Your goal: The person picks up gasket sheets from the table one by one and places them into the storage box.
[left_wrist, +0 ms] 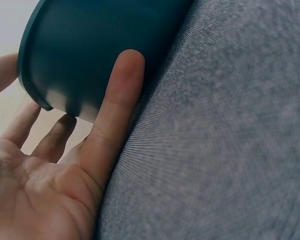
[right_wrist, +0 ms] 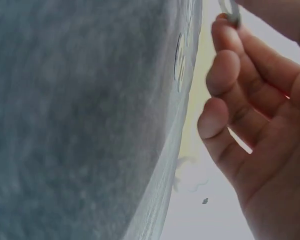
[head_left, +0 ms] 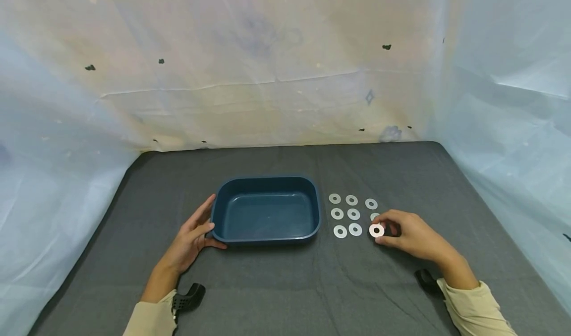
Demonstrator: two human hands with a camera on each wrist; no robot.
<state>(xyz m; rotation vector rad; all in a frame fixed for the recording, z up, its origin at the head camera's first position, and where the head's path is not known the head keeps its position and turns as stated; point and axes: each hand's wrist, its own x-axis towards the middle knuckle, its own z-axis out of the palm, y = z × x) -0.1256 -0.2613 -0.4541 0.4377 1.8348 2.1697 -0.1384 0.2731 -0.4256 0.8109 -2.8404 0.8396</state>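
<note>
A dark blue rectangular tray (head_left: 265, 216) with rounded corners sits in the middle of the table. My left hand (head_left: 193, 241) rests at its left end, fingers spread and fairly straight. In the left wrist view, one long finger (left_wrist: 124, 90) lies along the tray's outer wall, close above the cloth. To the right, my right hand (head_left: 412, 234) pinches a flat metal washer (head_left: 372, 231) between thumb and fingertips. The right wrist view shows part of that washer (right_wrist: 234, 11) at the top. Below the hand, another washer (head_left: 373, 215) is partly covered by the fingers.
Several more washers (head_left: 332, 214) lie in rough rows between the tray and my right hand. Grey cloth (head_left: 267, 286) covers the table. Pale sheeting (head_left: 267, 108) hangs behind it and along both sides.
</note>
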